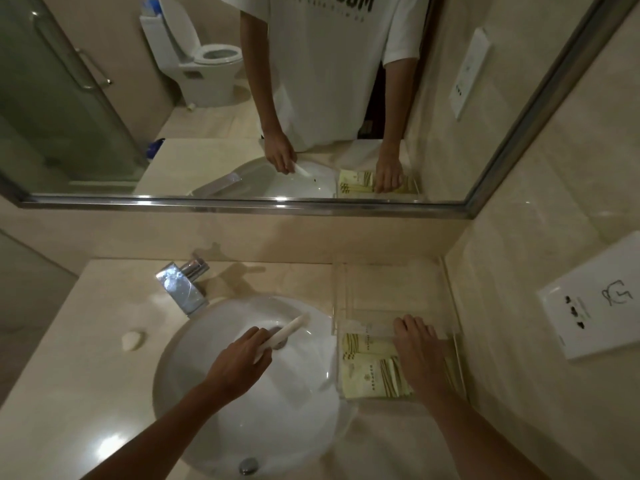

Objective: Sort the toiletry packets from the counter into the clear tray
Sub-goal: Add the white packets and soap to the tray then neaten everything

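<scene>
While hands (239,362) work, soap (132,339) flanks sink (214,427).

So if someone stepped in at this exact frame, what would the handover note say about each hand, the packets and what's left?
Left hand: grips a slim white packet above the sink.
Right hand: flat, fingers extended, resting on packets inside the clear tray.
Done: several cream packets lie in the tray's near section.
Left: move the white packet into the tray; its far section looks unfilled.
</scene>
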